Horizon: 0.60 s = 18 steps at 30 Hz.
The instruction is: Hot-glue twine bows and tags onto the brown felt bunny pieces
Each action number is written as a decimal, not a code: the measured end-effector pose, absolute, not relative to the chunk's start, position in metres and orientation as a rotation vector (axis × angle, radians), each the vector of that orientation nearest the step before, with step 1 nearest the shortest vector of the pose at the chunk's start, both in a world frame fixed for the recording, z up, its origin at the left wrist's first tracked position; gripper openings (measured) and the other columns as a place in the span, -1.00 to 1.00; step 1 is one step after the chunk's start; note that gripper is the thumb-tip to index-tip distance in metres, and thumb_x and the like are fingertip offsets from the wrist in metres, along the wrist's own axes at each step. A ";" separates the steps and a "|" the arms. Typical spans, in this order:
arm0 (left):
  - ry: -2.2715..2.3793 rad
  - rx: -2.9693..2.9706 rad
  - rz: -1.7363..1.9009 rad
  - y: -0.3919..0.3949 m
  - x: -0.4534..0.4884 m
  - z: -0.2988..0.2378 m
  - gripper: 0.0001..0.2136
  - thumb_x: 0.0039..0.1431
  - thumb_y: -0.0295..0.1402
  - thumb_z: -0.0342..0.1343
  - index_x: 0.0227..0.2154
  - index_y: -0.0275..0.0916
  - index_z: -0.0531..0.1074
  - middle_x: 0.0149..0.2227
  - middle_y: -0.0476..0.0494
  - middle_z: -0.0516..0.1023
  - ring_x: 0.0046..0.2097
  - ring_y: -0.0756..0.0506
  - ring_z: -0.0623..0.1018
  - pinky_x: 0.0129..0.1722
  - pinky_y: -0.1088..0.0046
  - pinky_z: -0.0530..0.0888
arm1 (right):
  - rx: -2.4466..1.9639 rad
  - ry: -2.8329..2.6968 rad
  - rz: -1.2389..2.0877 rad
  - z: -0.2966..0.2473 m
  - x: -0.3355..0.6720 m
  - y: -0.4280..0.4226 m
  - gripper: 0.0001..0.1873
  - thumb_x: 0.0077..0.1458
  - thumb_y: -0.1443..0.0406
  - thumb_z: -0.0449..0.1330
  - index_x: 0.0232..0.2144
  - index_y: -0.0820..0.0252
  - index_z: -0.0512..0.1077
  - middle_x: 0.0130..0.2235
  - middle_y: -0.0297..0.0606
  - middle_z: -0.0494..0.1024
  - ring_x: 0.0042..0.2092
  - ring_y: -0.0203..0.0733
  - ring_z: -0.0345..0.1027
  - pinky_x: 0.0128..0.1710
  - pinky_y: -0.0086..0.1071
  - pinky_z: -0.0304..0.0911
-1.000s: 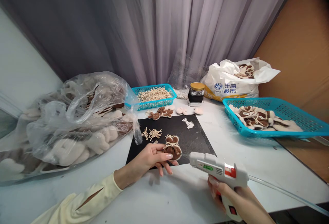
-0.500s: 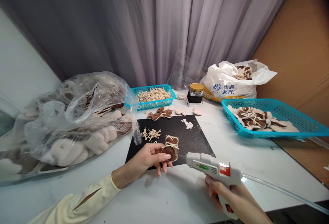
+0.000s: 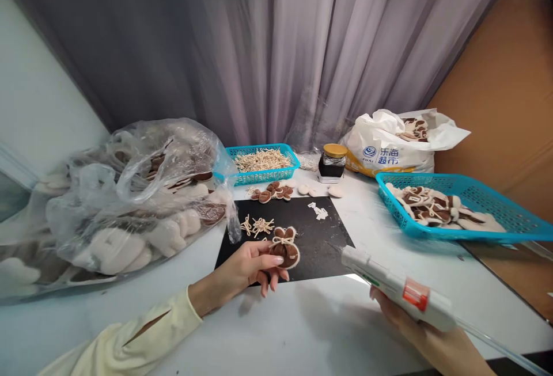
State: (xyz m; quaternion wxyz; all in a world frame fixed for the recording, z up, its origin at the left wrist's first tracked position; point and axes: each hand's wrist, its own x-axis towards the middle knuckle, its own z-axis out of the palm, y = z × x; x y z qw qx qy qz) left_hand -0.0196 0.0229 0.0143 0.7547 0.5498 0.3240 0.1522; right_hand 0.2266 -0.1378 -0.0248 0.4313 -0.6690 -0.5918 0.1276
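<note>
Here, the left hand (image 3: 248, 266) pinches the doll (image 3: 290, 254) over the near part of the mat (image 3: 317, 252); the right hand (image 3: 412, 330), at near right, wraps the gun (image 3: 384, 281). Ties (image 3: 261, 226) lie far left on the mat, labels (image 3: 318, 212) far right.

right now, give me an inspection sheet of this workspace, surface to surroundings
surface: white tabletop, black mat on it
work things: brown-and-cream bunny; white glue gun
clutter: cord bows and white labels on mat; left blue basket, right blue basket, jar, clear bag, white bag around it
hands: left hand pinches bunny; right hand holds glue gun apart from bunny
cables: nothing seen; clear stick extends from gun's rear
surroundings: grey curtain behind, orange-brown panel at right
</note>
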 end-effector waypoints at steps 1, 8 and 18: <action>0.709 1.194 0.330 0.023 -0.020 0.014 -0.74 0.01 -0.30 0.18 -0.27 -0.37 0.46 -0.47 -0.12 0.53 -0.57 0.08 0.44 -0.66 0.66 0.38 | -1.630 -1.585 0.252 -0.025 0.233 -0.135 -0.74 0.16 0.17 -0.01 -0.50 0.12 0.30 -0.58 -0.34 0.36 -0.57 -0.27 0.24 -0.60 -0.47 0.19; 0.660 1.173 0.300 0.023 -0.023 0.010 -0.78 0.04 -0.33 0.16 -0.29 -0.38 0.46 -0.46 -0.15 0.53 -0.57 0.08 0.43 -0.65 0.65 0.40 | -1.789 -2.088 -0.299 -0.029 0.310 -0.097 -0.82 0.14 0.38 -0.10 -0.40 0.15 0.28 -0.32 -0.18 0.43 -0.47 -0.28 0.36 -0.61 -0.48 0.16; 0.597 1.242 0.237 0.017 -0.026 0.008 -0.80 0.04 -0.34 0.14 -0.31 -0.36 0.47 -0.46 -0.13 0.55 -0.56 0.08 0.45 -0.64 0.67 0.39 | -1.873 -2.293 -0.427 -0.046 0.341 -0.045 -0.91 0.04 0.38 -0.06 -0.37 0.21 0.22 -0.33 -0.10 0.38 -0.44 -0.13 0.39 -0.47 -0.33 0.28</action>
